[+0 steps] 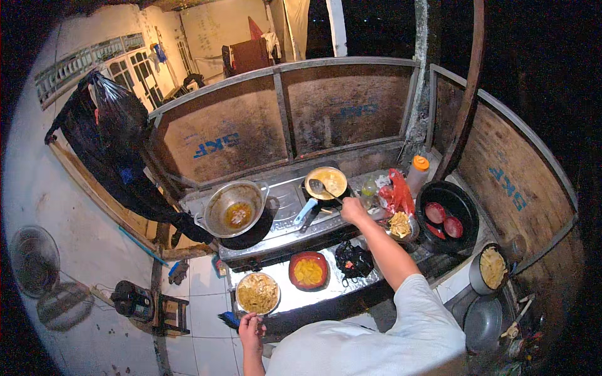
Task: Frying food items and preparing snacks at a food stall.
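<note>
My right hand (pixel 353 210) grips the dark handle of a slotted spatula (pixel 318 186). Its head is in a frying pan (pixel 345 181) on the right side of the gas stove (pixel 291 225); the pan has a light blue handle, and pale food lies in bubbling liquid. My left hand (pixel 252 326), fingers curled, is by the near rim of a round bowl (pixel 278 303) of shredded food. Whether it touches the rim or holds something small is unclear. Beside that bowl, a red-brown plate (pixel 294 281) carries yellow pieces.
A large metal wok (pixel 211 216) with some oil stands at the stove's left. Right of my arm are a red plastic bag (pixel 400 192), an orange-lidded bottle (pixel 418 174) and a black basin (pixel 465 197) with red items. A pot (pixel 479 277) of pale pieces sits lower right; plywood panels (pixel 348 103) border the counter.
</note>
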A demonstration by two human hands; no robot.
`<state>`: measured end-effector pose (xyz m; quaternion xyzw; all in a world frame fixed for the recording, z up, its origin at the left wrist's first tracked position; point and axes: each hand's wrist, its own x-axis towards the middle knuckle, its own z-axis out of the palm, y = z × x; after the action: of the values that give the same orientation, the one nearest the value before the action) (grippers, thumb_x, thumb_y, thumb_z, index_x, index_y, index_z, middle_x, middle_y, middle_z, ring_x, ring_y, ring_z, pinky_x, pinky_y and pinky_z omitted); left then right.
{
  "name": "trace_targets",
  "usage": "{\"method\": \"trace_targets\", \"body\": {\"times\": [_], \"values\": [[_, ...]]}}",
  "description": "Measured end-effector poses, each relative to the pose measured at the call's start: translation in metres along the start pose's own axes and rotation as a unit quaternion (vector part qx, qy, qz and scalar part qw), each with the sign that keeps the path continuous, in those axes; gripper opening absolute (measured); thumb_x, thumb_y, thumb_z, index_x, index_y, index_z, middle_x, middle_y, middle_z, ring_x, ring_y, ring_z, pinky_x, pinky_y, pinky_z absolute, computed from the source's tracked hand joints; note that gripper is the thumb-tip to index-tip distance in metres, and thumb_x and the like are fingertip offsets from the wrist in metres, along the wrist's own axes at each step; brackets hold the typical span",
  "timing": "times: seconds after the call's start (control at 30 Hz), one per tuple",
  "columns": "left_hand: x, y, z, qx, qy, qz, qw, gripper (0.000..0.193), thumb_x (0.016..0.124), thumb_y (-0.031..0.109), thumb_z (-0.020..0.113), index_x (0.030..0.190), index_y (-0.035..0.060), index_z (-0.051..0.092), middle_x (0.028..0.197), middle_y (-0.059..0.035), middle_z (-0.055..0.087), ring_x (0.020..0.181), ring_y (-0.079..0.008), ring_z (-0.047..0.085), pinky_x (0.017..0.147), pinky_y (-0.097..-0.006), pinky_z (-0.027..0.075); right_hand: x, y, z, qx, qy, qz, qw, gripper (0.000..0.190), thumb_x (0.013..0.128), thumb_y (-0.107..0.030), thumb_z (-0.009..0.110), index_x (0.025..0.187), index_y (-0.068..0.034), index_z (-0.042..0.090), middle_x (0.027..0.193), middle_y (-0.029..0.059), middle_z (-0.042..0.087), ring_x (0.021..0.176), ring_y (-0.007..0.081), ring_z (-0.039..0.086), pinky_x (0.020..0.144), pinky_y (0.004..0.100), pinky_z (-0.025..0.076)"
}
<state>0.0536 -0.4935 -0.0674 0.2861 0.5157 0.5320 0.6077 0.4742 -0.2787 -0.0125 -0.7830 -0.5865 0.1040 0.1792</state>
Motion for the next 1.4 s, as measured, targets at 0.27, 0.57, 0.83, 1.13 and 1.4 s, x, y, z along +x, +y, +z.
{"method": "trace_targets", "body": {"times": [0.27,0.57,0.83,1.13,1.4], "values": [[-0.004,0.006,0.002,-0.004,0.009,0.007,1.000,0.019,0.084,0.017,0.052,0.098,0.0049,0.048,0.075,-0.0044,0.056,0.049,-0.0093,0.049,0.041,-0.0195,0.038,0.005,0.014,0.001,-0.004,0.024,0.003,1.000,0.017,0.068,-0.002,0.052,0.082,0.004,0.060,0.087,0.0255,0.059,0.085,0.0387,0.058,0.073,0.0436,0.048],[-0.004,0.001,-0.003,0.001,0.001,0.007,1.000,0.018,0.084,0.017,0.052,0.097,0.0050,0.049,0.073,-0.0041,0.056,0.051,-0.0103,0.051,0.042,-0.0196,0.038,0.012,0.018,0.014,-0.013,-0.006,0.016,1.000,0.016,0.068,-0.004,0.054,0.080,0.004,0.061,0.086,0.0252,0.059,0.083,0.0383,0.058,0.072,0.0442,0.048],[-0.006,-0.002,-0.006,0.005,-0.005,0.012,1.000,0.020,0.083,0.020,0.054,0.097,0.0062,0.049,0.074,-0.0026,0.056,0.051,-0.0098,0.051,0.042,-0.0199,0.038,0.045,0.029,-0.017,-0.068,0.078,-0.001,0.995,0.017,0.071,-0.005,0.050,0.079,0.001,0.064,0.084,0.0246,0.060,0.079,0.0370,0.060,0.070,0.0443,0.049],[-0.010,0.000,-0.010,-0.001,0.027,0.006,1.000,0.020,0.083,0.019,0.053,0.098,0.0058,0.049,0.074,-0.0026,0.055,0.051,-0.0098,0.050,0.042,-0.0194,0.037,0.036,-0.006,-0.084,-0.281,0.078,-0.102,0.951,0.017,0.070,-0.012,0.052,0.076,-0.006,0.067,0.078,0.0127,0.064,0.074,0.0275,0.063,0.062,0.0377,0.051],[-0.008,-0.006,-0.017,-0.014,0.034,0.001,0.999,0.020,0.084,0.017,0.052,0.099,0.0044,0.048,0.074,-0.0046,0.054,0.050,-0.0114,0.050,0.041,-0.0210,0.037,0.040,0.006,-0.087,-0.300,0.013,-0.093,0.949,0.016,0.067,-0.013,0.055,0.076,-0.006,0.067,0.081,0.0133,0.065,0.077,0.0271,0.063,0.065,0.0381,0.051]]}}
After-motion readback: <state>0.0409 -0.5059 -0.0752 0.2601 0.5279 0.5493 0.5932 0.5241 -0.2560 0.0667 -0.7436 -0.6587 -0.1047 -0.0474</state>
